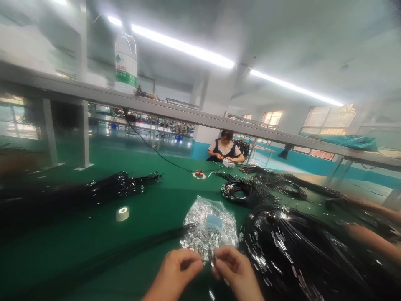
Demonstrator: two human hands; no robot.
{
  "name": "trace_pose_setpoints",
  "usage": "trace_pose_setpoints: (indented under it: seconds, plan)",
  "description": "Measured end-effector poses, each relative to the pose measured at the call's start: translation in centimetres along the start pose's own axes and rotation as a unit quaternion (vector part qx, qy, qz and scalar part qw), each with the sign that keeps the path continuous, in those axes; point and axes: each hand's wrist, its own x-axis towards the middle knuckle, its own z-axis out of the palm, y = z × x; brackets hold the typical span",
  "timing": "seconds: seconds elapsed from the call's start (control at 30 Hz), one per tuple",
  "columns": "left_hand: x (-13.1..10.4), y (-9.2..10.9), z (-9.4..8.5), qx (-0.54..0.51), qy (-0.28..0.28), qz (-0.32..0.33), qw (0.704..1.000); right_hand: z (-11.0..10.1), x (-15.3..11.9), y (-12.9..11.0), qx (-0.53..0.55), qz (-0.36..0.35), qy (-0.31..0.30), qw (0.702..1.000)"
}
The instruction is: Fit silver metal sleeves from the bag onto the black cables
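A clear plastic bag (208, 225) full of small silvery metal pieces lies on the green table (156, 259). At its near edge is my left hand (183, 269), thumb and fingers brought together; what they pinch is too small to make out. Just to the right, my right hand (232, 267) is closed with fingers curled around a small shiny piece (213, 261). The two hands are close but apart. A bundle of black cables (125, 251) runs from the lower left to the bag.
Coiled black cables (282, 251) with metal ends fill the right side, where another person's arms (372, 240) reach in. Further black cables (109, 186) and a tape roll (122, 213) lie left. Across the table sits a person (224, 147). A shelf (200, 117) spans above, holding a bottle (125, 62).
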Motion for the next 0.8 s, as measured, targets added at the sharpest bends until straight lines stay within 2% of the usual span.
trace_pose_setpoints:
  seconds: [0.23,0.53,0.63,0.73,0.8]
  plan:
    - [0.25,-0.34,0.03,0.005,0.020,0.015,1.000,0.01,-0.03,-0.68,-0.013,-0.010,0.021,1.000]
    - [0.30,-0.03,0.09,0.018,0.022,0.006,1.000,-0.25,0.01,-0.63,-0.058,-0.030,0.014,0.998]
    - [0.22,-0.06,0.13,0.022,0.025,0.007,0.999,-0.49,-0.03,-0.87,-0.159,-0.123,0.005,0.980]
    - [0.20,-0.23,0.18,0.026,0.017,0.015,0.999,-0.52,-0.10,-1.01,-0.238,-0.241,-0.024,0.941]
    - [0.15,-0.42,0.19,0.029,0.014,0.016,0.999,-0.45,-0.16,-0.89,-0.265,-0.262,-0.042,0.927]
